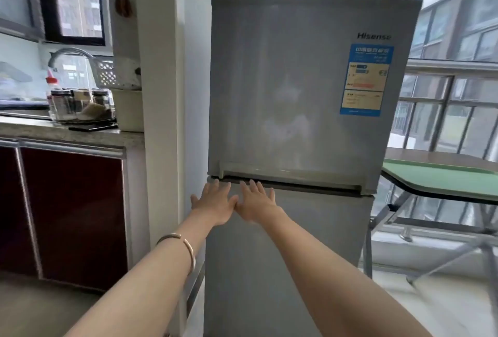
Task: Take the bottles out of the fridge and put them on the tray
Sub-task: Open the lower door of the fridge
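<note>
Tall silver-grey two-door metal fridge [301, 110], both doors shut, blue energy label [363, 80] on the upper door. Left hand [214, 206] and right hand [257, 203] side by side, thumbs touching, fingers spread flat and holding nothing, fingertips at the seam between the two doors near its left end. Thin gold bangle [186, 249] around the left wrist. Flat green plastic tray [442, 179] on the folding metal-legged table [431, 157] just right of the fridge. Bottles hidden; cannot tell where inside.
</note>
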Demonstrator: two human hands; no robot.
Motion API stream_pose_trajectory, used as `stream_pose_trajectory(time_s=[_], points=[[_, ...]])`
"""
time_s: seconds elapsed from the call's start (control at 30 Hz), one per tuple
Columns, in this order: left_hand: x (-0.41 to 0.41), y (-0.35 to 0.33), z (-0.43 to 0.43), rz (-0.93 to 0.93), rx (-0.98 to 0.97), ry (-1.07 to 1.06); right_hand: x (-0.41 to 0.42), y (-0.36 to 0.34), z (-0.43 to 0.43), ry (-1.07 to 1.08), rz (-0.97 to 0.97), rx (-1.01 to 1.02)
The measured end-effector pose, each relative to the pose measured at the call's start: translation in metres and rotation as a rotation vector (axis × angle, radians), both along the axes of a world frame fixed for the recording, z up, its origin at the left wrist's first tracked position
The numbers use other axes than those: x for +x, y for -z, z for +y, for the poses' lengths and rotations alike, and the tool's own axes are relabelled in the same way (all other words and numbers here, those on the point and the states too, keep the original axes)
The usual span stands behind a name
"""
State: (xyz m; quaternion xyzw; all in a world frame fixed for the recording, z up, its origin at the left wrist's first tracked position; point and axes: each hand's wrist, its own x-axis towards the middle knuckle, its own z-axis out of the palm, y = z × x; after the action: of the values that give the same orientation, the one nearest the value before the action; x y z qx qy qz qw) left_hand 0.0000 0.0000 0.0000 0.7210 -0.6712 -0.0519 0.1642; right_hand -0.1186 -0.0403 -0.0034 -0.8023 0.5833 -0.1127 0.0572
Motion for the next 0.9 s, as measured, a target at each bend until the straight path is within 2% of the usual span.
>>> stream_pose_trajectory(time_s=[0.17,0.33,0.5,0.67,0.8,0.9], points=[[0.015,0.013,-0.026,-0.015,-0.001,0.043,0.007,0.013,-0.030,0.057,0.032,-0.002],[0.027,0.026,-0.051,-0.024,-0.070,0.079,0.005,0.028,-0.036,0.071,0.120,-0.110],[0.021,0.018,-0.054,-0.066,-0.193,0.104,0.003,0.021,-0.029,0.061,0.061,-0.085],[0.023,0.014,-0.053,-0.080,-0.127,0.145,-0.001,0.014,-0.021,0.059,-0.004,-0.073],[0.022,0.007,-0.041,-0.090,-0.117,0.147,-0.017,0.017,0.017,0.014,-0.106,-0.127],[0.011,0.004,-0.030,0.006,-0.091,0.213,-0.031,0.016,0.049,0.009,-0.110,-0.143]])
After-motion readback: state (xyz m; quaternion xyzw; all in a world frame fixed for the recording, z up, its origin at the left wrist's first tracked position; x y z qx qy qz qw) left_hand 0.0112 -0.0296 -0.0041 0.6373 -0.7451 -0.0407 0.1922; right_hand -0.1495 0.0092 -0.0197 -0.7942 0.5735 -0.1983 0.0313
